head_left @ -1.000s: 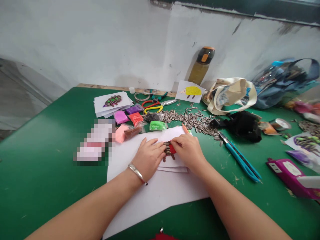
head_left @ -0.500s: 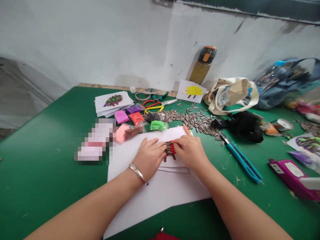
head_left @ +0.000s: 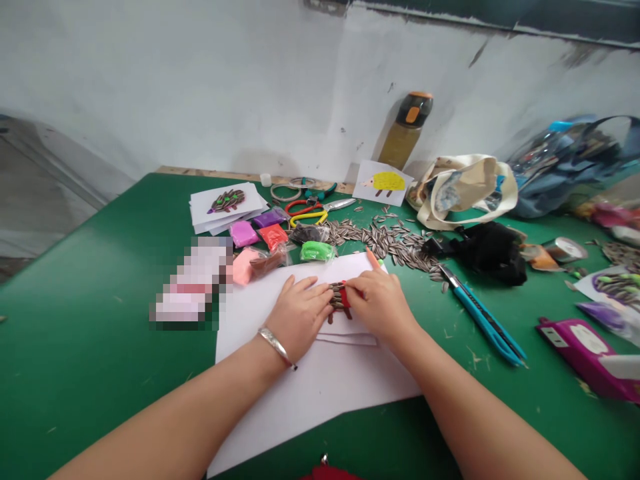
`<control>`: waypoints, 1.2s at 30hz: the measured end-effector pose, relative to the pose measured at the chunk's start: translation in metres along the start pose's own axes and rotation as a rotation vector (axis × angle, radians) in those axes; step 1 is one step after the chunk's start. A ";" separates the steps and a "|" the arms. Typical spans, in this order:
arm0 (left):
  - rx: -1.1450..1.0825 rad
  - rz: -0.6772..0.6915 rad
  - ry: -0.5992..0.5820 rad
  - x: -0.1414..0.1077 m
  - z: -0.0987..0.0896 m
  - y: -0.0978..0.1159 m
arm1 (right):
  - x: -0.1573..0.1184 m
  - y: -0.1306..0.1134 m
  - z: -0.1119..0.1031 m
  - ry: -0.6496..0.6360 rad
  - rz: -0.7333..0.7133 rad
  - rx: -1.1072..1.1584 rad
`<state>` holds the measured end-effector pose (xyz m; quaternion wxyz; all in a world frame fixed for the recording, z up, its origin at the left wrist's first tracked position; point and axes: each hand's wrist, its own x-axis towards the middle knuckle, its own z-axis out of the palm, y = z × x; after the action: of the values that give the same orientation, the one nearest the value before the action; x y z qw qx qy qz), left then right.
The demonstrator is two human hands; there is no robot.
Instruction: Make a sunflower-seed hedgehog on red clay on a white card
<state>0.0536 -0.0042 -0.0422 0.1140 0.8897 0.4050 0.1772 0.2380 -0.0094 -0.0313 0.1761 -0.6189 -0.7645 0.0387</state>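
A small red clay shape [head_left: 344, 297] lies on a white paper sheet [head_left: 300, 380], with striped sunflower seeds [head_left: 337, 295] pressed in rows on its left side. My right hand [head_left: 380, 304] pinches the red shape from the right. My left hand [head_left: 299, 316], wearing a silver bangle, lies flat on the paper with its fingertips against the seeds. Brown strips, perhaps clay legs, show below the shape. An orange-tipped stick [head_left: 373, 258] lies just beyond my right hand.
The green table [head_left: 85, 347] holds a seed pile [head_left: 385, 241], clay packets [head_left: 274, 237], scissors [head_left: 320, 210], a blue utility knife [head_left: 483, 317], seed-hedgehog cards [head_left: 227, 202], a cloth bag [head_left: 463, 191], black fabric [head_left: 487, 253], and a magenta pouch [head_left: 585, 357]. A bottle [head_left: 413, 130] leans against the wall.
Both hands stay at the red shape with only slight shifts. The whole view has moved a little as my head moved.
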 end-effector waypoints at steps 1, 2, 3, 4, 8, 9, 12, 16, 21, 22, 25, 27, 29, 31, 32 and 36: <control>0.000 0.002 0.001 0.000 0.000 0.000 | 0.000 0.000 0.000 0.000 -0.003 -0.002; 0.000 0.002 0.001 0.000 0.001 0.000 | 0.000 0.000 0.001 0.001 -0.006 -0.005; 0.000 0.002 0.001 -0.001 0.001 0.000 | 0.000 -0.001 0.001 0.004 -0.009 -0.008; 0.000 0.001 0.001 -0.001 0.001 0.000 | 0.000 -0.001 0.001 0.005 -0.012 -0.011; 0.003 0.001 0.006 -0.001 0.000 0.000 | 0.001 0.000 0.001 -0.002 0.000 0.007; 0.002 0.003 0.007 -0.001 -0.001 0.000 | 0.001 0.004 -0.001 0.002 0.015 0.014; -0.011 0.007 0.009 0.000 -0.002 0.001 | 0.005 0.027 -0.005 0.076 0.103 -0.013; -0.026 0.008 0.002 0.000 -0.002 0.001 | 0.007 0.068 -0.010 0.177 0.299 -0.193; -0.015 0.016 -0.017 -0.002 -0.002 -0.001 | 0.005 0.089 -0.009 0.117 0.339 -0.253; -0.015 0.018 -0.017 -0.002 -0.002 -0.001 | 0.005 0.088 -0.008 0.112 0.324 -0.243; -0.021 0.022 -0.013 -0.003 -0.002 -0.001 | 0.005 0.084 -0.007 0.105 0.297 -0.224; -0.025 0.023 -0.016 -0.003 -0.003 -0.001 | 0.006 0.081 -0.007 0.102 0.290 -0.224; -0.027 0.025 -0.021 -0.003 -0.003 -0.001 | 0.006 0.079 -0.008 0.095 0.280 -0.221; -0.029 0.027 -0.026 -0.003 -0.004 -0.001 | 0.006 0.077 -0.010 0.084 0.276 -0.206; -0.030 0.028 -0.028 -0.002 -0.004 -0.001 | 0.006 0.075 -0.011 0.078 0.279 -0.199; -0.026 0.022 -0.042 -0.002 -0.006 0.000 | 0.006 0.066 -0.017 0.052 0.314 -0.200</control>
<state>0.0502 -0.0056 -0.0374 0.1319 0.8962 0.3902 0.1650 0.3038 0.0086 -0.0326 0.1253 -0.7459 -0.6536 -0.0266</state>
